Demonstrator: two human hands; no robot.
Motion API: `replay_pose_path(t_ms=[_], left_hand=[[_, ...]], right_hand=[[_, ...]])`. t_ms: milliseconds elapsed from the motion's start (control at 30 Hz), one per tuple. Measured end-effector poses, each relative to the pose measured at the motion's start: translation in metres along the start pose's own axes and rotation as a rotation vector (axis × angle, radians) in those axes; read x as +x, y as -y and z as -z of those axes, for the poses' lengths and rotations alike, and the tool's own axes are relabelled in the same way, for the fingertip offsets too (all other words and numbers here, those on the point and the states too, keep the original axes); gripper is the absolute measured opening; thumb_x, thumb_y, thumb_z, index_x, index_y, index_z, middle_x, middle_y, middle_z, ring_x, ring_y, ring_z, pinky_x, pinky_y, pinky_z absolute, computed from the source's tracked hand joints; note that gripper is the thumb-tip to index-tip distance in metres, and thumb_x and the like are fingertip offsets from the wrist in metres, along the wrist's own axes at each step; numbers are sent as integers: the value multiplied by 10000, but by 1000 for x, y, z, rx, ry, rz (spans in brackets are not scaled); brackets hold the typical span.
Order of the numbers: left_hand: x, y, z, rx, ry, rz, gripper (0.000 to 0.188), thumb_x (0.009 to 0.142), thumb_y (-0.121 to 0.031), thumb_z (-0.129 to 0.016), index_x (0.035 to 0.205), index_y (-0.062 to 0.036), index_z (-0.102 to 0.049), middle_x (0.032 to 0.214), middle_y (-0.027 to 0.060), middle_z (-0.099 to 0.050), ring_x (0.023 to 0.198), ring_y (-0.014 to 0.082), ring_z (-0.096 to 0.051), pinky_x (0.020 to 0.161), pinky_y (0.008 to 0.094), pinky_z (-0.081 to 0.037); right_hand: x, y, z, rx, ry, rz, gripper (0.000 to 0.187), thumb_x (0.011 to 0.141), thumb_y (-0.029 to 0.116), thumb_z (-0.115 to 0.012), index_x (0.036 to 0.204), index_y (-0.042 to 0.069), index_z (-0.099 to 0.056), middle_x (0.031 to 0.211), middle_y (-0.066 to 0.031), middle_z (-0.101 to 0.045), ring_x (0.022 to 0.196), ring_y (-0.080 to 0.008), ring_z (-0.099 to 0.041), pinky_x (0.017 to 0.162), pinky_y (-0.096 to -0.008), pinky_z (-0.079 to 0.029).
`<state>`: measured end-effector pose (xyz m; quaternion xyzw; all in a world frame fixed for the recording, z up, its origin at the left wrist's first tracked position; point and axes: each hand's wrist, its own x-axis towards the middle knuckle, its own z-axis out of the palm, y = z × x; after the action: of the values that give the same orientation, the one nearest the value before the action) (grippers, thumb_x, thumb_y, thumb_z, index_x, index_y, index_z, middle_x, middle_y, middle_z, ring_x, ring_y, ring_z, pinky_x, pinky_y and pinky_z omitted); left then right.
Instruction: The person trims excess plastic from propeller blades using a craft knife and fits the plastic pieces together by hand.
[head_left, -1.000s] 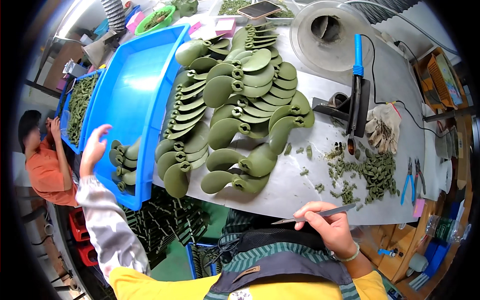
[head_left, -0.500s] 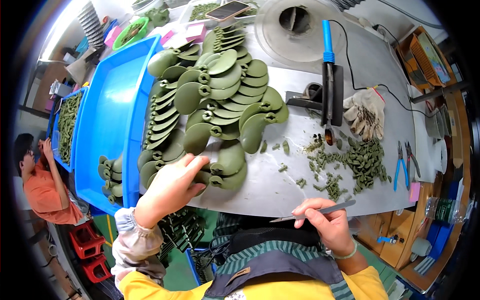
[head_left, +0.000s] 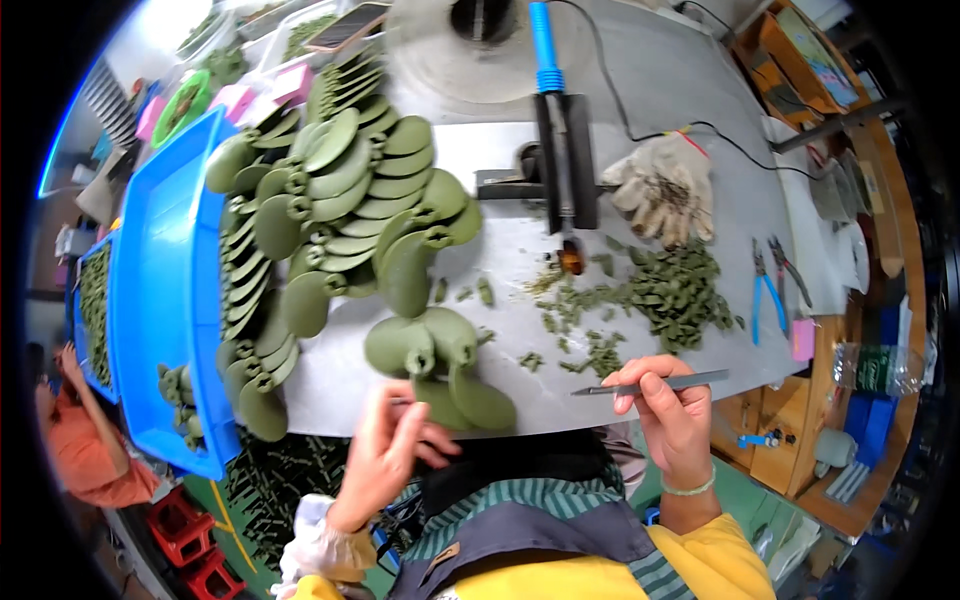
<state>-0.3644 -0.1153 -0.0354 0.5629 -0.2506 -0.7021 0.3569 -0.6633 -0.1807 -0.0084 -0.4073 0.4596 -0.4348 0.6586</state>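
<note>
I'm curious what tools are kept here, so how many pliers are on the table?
2. The blue pliers lie on the table, right of the green pile; the dark pliers lie just to their right. More could be hidden.

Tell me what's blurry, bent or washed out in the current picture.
Head view: the left hand looks smeared, probably by motion; head view: the table edge bows within black corners; head view: the wall glares white, upper left.

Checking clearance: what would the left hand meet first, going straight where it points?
Probably the green bladed parts just ahead of the left hand; depth is unclear, so they may be touching.
</note>
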Motion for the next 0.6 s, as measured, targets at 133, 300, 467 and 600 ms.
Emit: replay_pose_path(t_ms=[133,300,467,600], left_hand=[[9,-26,7,1167,-263,-819,545,678,129,-621,1197,-35,-596,1223,203,-549,1177,390,-550,1012,495,-475],[34,-57,1,1403,146,-762,786,556,132,-606,1276,-182,-646,1483,176,-432,1433,452,-336,1174,586,-280],[43,-58,5,1513,209,-779,731,569,115,-651,1236,-185,-662,1420,174,-491,1387,438,-398,1165,579,-304],[31,-51,13,1437,96,-764,678,563,93,-662,1194,-157,-668,1309,188,-526,1278,421,-482,1146,583,-341]], right_hand=[[3,6,29,-53,-176,231,187,1020,98,-551,1049,-54,-657,881,-108,-654,779,-166,-602,905,-374,-523],[5,0,53,-168,-289,284,186,1030,92,-559,1108,-33,-672,999,-89,-697,857,-147,-653,795,-298,-525],[16,-8,53,-354,-294,262,218,1046,97,-536,1148,-49,-663,977,-74,-697,892,-142,-664,820,-281,-532],[16,-7,39,-507,-246,249,240,1065,98,-493,1172,-42,-656,864,-83,-727,836,-130,-671,785,-290,-550]])
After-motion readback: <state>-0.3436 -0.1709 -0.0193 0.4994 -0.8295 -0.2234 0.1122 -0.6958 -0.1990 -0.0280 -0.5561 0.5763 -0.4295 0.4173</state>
